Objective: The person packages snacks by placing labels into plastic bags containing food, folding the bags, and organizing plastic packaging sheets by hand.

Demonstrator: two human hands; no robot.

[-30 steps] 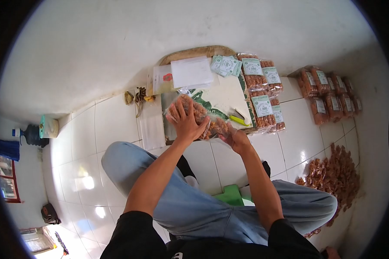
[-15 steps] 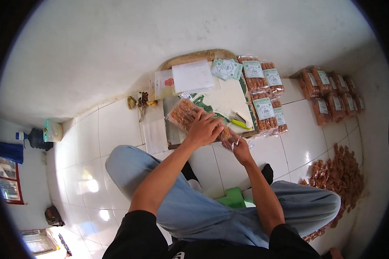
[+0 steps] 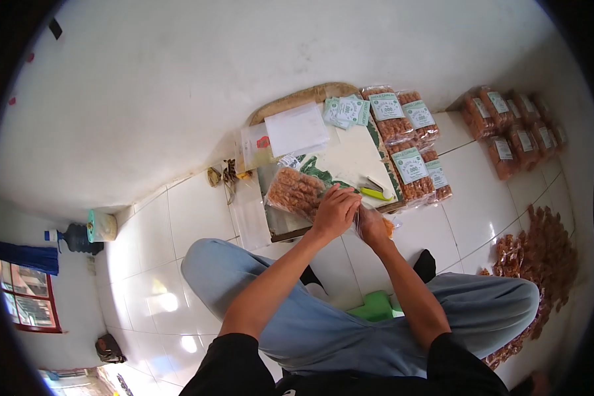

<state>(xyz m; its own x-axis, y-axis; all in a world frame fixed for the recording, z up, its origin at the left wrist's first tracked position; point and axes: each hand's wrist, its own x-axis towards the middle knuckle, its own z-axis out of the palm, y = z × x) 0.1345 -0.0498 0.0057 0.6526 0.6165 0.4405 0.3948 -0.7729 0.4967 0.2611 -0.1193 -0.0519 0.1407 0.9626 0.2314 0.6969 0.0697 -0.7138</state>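
Near the centre of the frame, the clear snack bag (image 3: 293, 191) lies over the near edge of the low table (image 3: 282, 235), its filled part extending left and slightly up from the fingers. The left hand (image 3: 336, 210) curls its fingers over the bag's right end, gripping it. Just beside it on the right, the right hand (image 3: 374, 226) grasps the loose plastic at that same end; its fingertips are hidden. A green-handled stapler (image 3: 376, 193) lies just above the right hand.
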